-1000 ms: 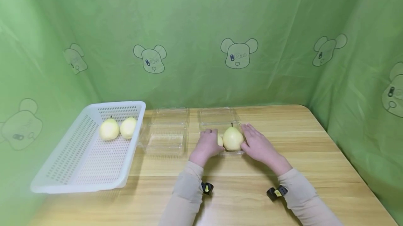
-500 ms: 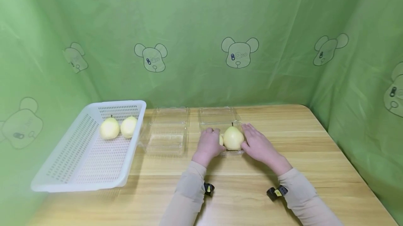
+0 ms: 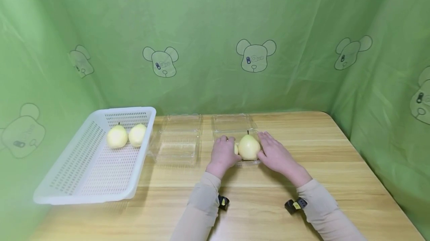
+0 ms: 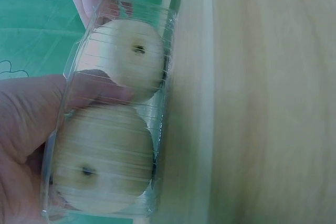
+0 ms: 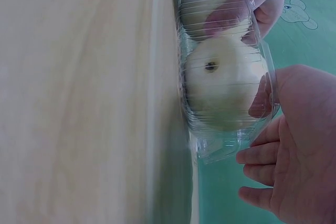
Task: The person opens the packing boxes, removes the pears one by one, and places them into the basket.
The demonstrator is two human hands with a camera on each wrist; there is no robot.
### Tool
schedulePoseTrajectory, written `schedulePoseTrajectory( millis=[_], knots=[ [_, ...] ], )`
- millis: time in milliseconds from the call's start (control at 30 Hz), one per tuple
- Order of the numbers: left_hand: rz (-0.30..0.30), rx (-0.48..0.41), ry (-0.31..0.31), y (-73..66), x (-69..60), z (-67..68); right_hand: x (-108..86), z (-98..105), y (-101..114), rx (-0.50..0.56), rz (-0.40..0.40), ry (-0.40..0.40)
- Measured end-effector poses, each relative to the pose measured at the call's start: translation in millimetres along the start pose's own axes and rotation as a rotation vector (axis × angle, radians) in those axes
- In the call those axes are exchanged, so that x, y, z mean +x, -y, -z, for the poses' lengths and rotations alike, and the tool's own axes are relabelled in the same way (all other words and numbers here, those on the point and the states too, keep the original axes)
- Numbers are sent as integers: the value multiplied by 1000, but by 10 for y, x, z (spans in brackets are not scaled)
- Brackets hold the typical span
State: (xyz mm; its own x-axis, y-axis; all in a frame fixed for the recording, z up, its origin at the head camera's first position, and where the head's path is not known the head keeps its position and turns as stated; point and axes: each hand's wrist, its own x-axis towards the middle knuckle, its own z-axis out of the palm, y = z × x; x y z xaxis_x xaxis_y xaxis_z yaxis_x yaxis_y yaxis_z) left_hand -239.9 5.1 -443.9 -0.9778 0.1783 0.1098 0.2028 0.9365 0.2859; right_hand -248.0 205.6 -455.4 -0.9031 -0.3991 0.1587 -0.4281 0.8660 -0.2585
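Your left hand [image 3: 224,152], shifted slightly inward, curled round the left pear [image 3: 236,149]; right pear [image 3: 249,147] beside it, both in the clear box [image 5: 218,150]; your right hand [image 3: 276,154], fingers extended, at its right side. Step: apparently seating pears; next move likely calls for gentle release.

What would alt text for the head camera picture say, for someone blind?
A person's left hand grips one pear and right hand touches another pear in an open clear box on a wooden table. To the left: a second box and a white basket with two pears.
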Motion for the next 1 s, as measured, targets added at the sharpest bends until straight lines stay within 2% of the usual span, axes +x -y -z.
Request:
schedulePoseTrajectory(
  millis=[267,433,633,833,1000],
  knots=[
    [6,-22,-5,-6,-5,3,7,-3,-7,1,-2,-1],
    [-3,-65,-4,8,-10,1,7,3,-3,-3,-2,-1],
    [-21,-171,-14,34,-8,33,0,8,3,-2,-6,2],
    [-2,-297,0,52,-3,92,4,1,-2,-2,-7,-1],
    [4,-342,-3,67,12,104,8,-5,-8,-6,-6,-2]
  ],
)
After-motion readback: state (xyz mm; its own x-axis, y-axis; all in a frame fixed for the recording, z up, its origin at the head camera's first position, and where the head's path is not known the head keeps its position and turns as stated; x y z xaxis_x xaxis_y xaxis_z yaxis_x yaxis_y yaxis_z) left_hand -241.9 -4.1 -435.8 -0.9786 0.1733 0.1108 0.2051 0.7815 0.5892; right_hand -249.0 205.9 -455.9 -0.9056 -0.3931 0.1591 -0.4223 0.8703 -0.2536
